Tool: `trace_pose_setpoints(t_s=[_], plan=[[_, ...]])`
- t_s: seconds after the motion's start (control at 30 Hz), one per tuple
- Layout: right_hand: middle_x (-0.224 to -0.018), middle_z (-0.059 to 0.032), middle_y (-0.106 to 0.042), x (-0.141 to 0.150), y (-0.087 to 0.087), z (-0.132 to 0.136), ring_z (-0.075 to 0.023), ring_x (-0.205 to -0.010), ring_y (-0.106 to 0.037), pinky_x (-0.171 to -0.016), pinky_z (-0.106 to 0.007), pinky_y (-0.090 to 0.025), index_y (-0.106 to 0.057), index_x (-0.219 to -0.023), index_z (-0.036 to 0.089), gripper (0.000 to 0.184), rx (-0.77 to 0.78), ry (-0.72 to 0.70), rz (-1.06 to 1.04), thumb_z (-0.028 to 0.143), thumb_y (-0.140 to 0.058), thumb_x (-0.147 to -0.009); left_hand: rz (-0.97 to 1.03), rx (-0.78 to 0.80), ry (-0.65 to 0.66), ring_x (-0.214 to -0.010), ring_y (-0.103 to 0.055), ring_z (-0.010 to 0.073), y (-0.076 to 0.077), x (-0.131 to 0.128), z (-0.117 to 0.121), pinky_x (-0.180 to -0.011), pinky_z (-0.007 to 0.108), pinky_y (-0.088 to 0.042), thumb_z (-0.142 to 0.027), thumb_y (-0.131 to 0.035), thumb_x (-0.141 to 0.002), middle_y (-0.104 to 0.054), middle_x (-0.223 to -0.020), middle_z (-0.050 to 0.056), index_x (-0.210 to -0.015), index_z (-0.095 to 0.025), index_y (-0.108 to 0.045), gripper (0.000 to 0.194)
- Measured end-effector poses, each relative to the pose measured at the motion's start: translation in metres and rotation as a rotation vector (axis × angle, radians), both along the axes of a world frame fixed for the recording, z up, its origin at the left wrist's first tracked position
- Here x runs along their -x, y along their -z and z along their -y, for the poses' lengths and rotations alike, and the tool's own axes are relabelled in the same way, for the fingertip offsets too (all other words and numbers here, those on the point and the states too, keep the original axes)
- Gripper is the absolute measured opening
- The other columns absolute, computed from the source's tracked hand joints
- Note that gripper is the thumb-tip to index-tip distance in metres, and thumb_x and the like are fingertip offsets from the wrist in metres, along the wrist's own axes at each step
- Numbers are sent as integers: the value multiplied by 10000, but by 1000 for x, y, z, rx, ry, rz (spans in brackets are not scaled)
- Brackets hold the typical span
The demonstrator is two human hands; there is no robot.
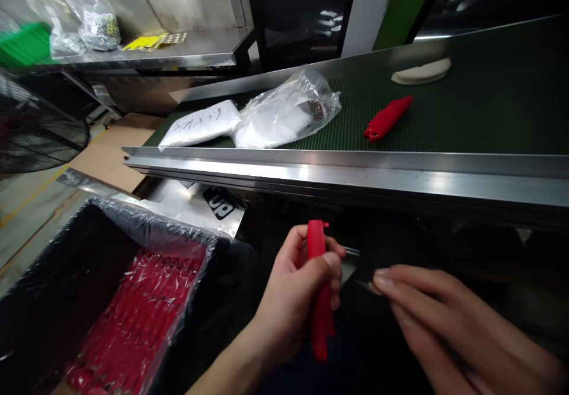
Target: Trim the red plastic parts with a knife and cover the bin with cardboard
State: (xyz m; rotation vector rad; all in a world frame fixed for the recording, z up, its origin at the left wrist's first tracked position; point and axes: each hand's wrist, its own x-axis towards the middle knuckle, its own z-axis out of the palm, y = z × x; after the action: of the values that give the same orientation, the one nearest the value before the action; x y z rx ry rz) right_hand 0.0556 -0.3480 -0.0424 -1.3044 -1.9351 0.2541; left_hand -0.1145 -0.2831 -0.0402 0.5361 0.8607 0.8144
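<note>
Left hand [293,294] has its fingers wrapped round a red plastic handle [319,291], upright; right hand [444,318] pinches a thin metal blade [365,286] just beside it.

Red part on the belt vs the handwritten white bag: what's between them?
Head view: a crumpled clear plastic bag lies between the red part and the white bag, on the green belt.

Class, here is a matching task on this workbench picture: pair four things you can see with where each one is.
Things:
1. red part
2. second red piece
3. stack of red parts
4. clear plastic bag

Places:
A. in the plastic-lined black bin
B. in the left hand
C. on the green belt, beside a white packet
D. alone on the green belt, near a cream pad

Pairs: 1-B, 2-D, 3-A, 4-C
</note>
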Motion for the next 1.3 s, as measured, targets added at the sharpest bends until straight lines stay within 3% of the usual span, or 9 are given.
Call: trace_pose_setpoints(t_s=[0.07,0.23,0.43,0.83,1.1,1.3], plan=[[-1160,-76,-591,-1,2,-6,-174,-1073,-580,-906,-304,-469,-616,-1163,164,367,-40,16,26,-8,-529,-851,-50,-27,61,-531,-436,48,0,0,8,-472,147,-388,-230,-647,-836,-522,-738,-21,-953,-192,-526,173],[-1180,-81,-583,-2,0,-15,-179,-1051,-573,-858,-335,-474,-609,-1229,193,397,-35,49,98,32,-517,-878,-134,-58,126,-497,-443,33,-3,1,19,-452,162,-383,-281,-673,-834,-546,-824,-8,-939,-181,-517,213],[-1124,-111,-593,-2,0,-18,-178,-1029,-551,-837,-336,-454,-628,-1197,119,362,-108,4,153,0,-522,-873,-152,-97,130,-509,-450,32,-5,2,22,-472,159,-406,-312,-684,-837,-526,-807,-29,-942,-190,-522,228],[-1118,-131,-595,-11,7,-17,-223,-1028,-556,-821,-392,-468,-627,-1206,113,394,-150,2,144,-11,-569,-837,-144,-101,156,-510,-430,45,-3,-1,22,-465,170,-403,-285,-658,-831,-516,-806,-17,-923,-183,-523,193],[-1144,-105,-584,-11,7,-14,-175,-1043,-567,-845,-339,-483,-621,-1199,140,389,-79,72,4,-16,-527,-855,78,5,209,-426,-386,53,3,-2,18,-415,142,-348,-294,-576,-857,-490,-585,-18,-938,-160,-529,164],[-1155,-102,-582,-8,12,-16,-176,-1050,-559,-848,-340,-481,-611,-1221,145,408,-55,39,25,-11,-525,-853,240,28,227,-439,-401,56,10,-5,16,-374,124,-358,-277,-542,-870,-514,-666,2,-953,-171,-550,135]])
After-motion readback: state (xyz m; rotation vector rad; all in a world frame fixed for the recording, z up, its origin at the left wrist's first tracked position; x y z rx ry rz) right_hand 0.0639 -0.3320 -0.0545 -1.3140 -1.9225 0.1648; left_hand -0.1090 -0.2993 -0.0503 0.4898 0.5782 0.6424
